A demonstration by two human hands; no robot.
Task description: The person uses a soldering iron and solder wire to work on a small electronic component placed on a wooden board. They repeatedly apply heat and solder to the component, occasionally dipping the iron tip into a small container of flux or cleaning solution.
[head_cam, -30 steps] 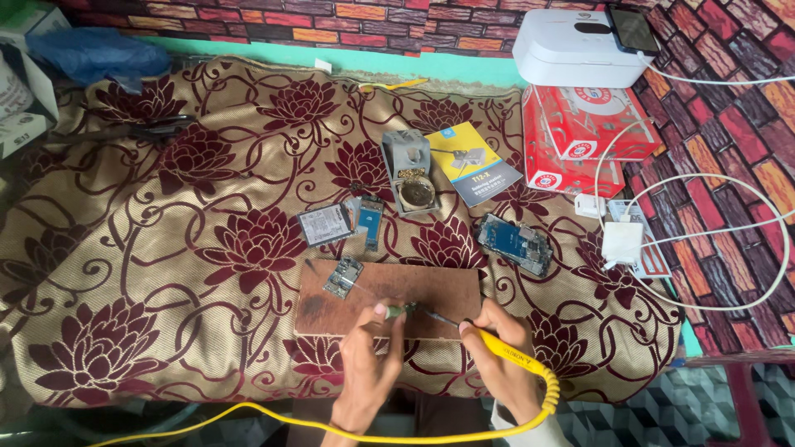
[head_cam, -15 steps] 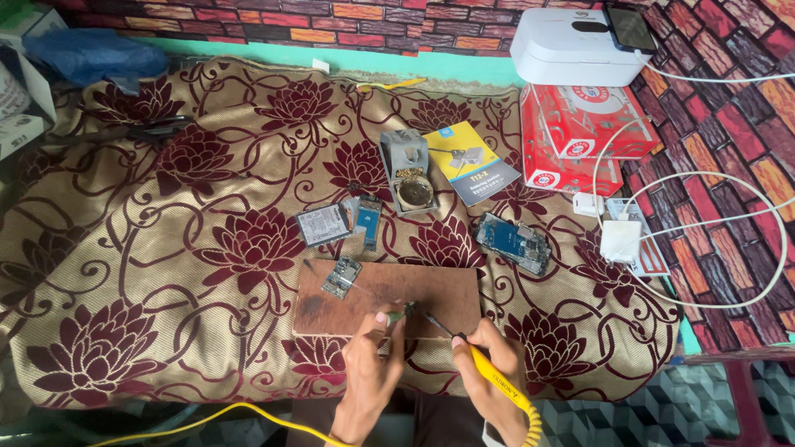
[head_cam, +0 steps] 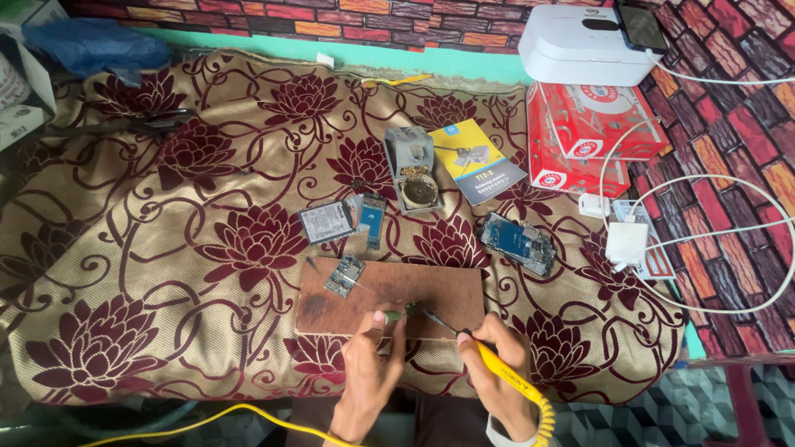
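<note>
Your left hand [head_cam: 367, 374] pinches a small part [head_cam: 396, 314] on the wooden board [head_cam: 431, 290], while your right hand [head_cam: 497, 372] closes its grip around the yellow soldering iron [head_cam: 497, 368], tip touching the part.

Red-and-white flat cardboard box [head_cam: 598, 136] lies at right edge of the floral cloth, just below a white device carrying a dark-screened phone [head_cam: 638, 25]. Yellow-and-blue leaflet [head_cam: 478, 160] lies left of the box. White carton [head_cam: 18, 83], partly visible, far left edge.
</note>
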